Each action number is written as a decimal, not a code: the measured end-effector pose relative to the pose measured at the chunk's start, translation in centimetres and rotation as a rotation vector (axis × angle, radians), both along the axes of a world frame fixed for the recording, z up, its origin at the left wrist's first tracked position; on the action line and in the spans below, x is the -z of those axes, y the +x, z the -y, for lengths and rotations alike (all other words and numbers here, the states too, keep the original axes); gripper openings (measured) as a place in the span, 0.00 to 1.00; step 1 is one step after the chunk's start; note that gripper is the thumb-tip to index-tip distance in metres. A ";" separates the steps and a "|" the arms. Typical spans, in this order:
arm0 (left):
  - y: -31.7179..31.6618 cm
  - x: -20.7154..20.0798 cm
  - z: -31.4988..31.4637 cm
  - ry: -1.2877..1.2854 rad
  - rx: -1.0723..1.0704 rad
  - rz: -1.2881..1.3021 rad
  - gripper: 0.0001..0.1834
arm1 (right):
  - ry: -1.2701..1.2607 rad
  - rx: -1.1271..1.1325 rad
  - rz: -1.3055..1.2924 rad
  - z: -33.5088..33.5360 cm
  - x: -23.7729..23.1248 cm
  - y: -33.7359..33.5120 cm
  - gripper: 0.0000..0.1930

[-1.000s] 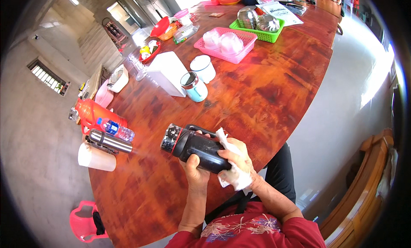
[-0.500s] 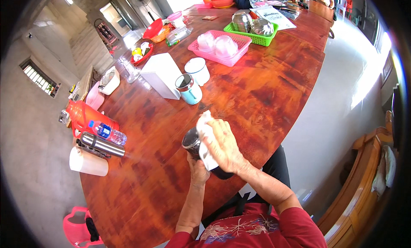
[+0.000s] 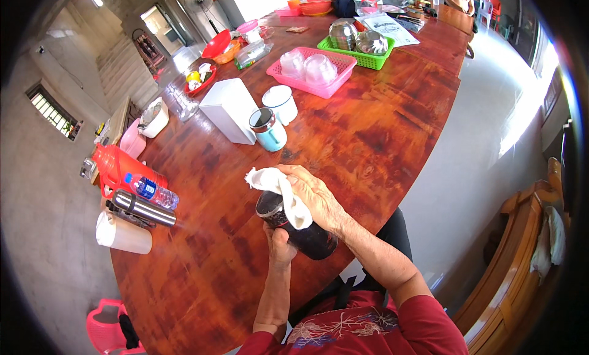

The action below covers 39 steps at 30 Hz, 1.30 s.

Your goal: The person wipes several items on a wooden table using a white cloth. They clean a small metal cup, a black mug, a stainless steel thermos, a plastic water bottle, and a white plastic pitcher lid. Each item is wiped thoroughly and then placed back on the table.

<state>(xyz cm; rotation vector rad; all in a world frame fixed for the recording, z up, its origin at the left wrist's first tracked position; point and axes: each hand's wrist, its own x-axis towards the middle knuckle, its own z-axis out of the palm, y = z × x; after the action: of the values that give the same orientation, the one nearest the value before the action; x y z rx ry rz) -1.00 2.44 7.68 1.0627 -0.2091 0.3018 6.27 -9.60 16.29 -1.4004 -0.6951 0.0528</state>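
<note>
A black cylindrical flask (image 3: 313, 240) lies tilted over the near part of the table, its rounded end toward the upper left. My left hand (image 3: 282, 247) is wrapped round its lower left side, the thumb showing along it. My right hand (image 3: 316, 195) grips a white cloth (image 3: 293, 206), which drapes over the top of the flask and touches it; one end sticks out to the left. Some fingertips of both hands are hidden. Beyond them stand a light-blue tumbler (image 3: 270, 134) with a dark lid, a white enamel mug (image 3: 282, 107) and a white box (image 3: 228, 110).
On the left edge are a red thermos jug (image 3: 123, 166), a plastic water bottle (image 3: 156, 192), a steel flask (image 3: 144, 208) and a white pitcher (image 3: 126, 233). Farther off sit a pink basket (image 3: 334, 88) and a green basket (image 3: 377, 62). A wooden bench (image 3: 515, 263) stands right.
My right hand with the cloth has shifted slightly up and left on the flask. The cloth now spreads out to the left, and more of the flask's dark side shows.
</note>
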 end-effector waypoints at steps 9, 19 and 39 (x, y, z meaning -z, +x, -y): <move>0.0 -2.8 -0.3 -0.090 -0.172 0.008 0.49 | -0.224 0.018 0.054 2.3 5.0 -4.2 0.27; -0.1 -4.3 0.2 -0.090 -0.104 0.046 0.51 | 0.640 -0.296 -0.775 2.3 7.7 -6.3 0.29; -1.5 -3.7 2.1 -0.086 -0.117 -0.081 0.42 | 0.377 -0.259 -0.452 2.2 6.9 0.6 0.15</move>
<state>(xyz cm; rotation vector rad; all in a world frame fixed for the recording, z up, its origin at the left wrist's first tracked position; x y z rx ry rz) -2.55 0.34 11.37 1.0015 -0.0606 0.3694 6.86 -11.85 9.40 -0.8866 -0.4712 0.4094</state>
